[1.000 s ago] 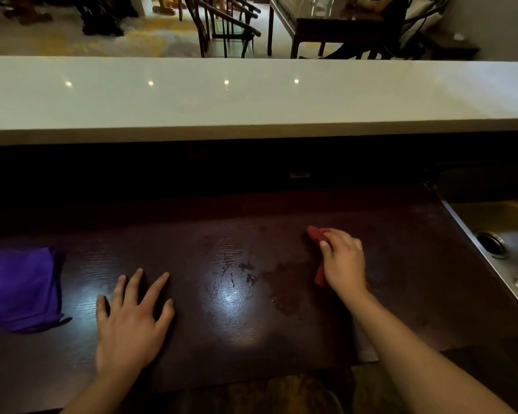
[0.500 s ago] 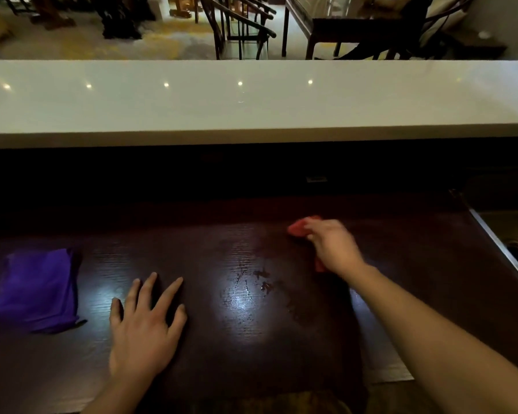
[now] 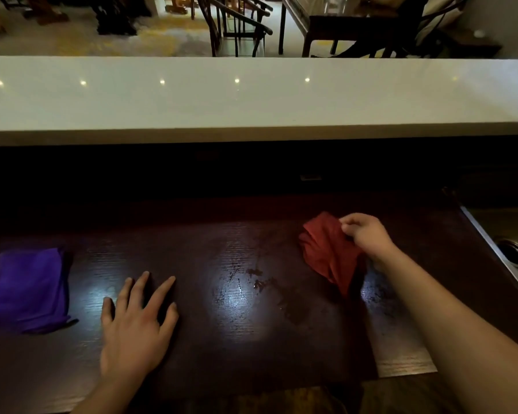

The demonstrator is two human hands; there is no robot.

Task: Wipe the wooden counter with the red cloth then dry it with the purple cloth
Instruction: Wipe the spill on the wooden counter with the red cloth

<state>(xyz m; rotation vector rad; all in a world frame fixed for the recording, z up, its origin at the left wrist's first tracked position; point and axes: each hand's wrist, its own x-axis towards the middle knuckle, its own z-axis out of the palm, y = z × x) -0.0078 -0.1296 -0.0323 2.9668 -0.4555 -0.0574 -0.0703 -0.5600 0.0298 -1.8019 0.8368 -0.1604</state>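
Pinching the red cloth (image 3: 329, 252) at its upper edge, the right hand (image 3: 364, 234) has its fingers curled around the fabric at right of centre in the frame; the cloth hangs bunched below the grip, its lower tip at or just above the dark wooden desk (image 3: 222, 339); the left hand (image 3: 135, 330) lies flat on the desk at lower left, fingers spread and holding nothing; the purple cloth (image 3: 27, 288) lies crumpled on the desk at the far left edge, apart from both hands; wet smears (image 3: 257, 279) glisten between the hands; a steel sink (image 3: 509, 249) sits at the right edge; a white ledge (image 3: 251, 100) crosses the upper frame.
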